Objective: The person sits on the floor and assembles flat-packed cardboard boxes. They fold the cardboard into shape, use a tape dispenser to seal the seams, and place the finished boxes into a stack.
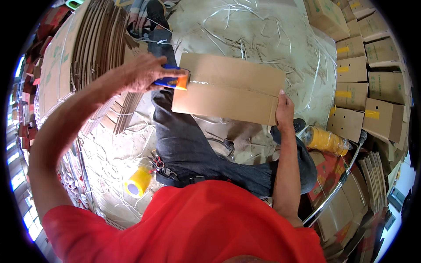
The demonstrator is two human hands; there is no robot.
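Note:
A brown cardboard box (pixel 232 85) lies across my knees with its long seam facing up. My left hand (pixel 147 72) is closed round a blue and orange tape dispenser (pixel 172 81), which touches the left end of the box at the seam. A shiny strip of tape (pixel 199 82) shows on the seam just right of the dispenser. My right hand (pixel 284 108) grips the lower right corner of the box, thumb on the edge, its other fingers mostly hidden.
Bundled flat cartons (pixel 98 44) stand at the left. Cardboard boxes (pixel 351 94) are stacked along the right, near wrapped yellow tape rolls (pixel 326 140) and a metal pole (pixel 333 195). A yellow tape roll (pixel 137 182) sits by my left hip. White strapping scraps (pixel 232 13) litter the floor.

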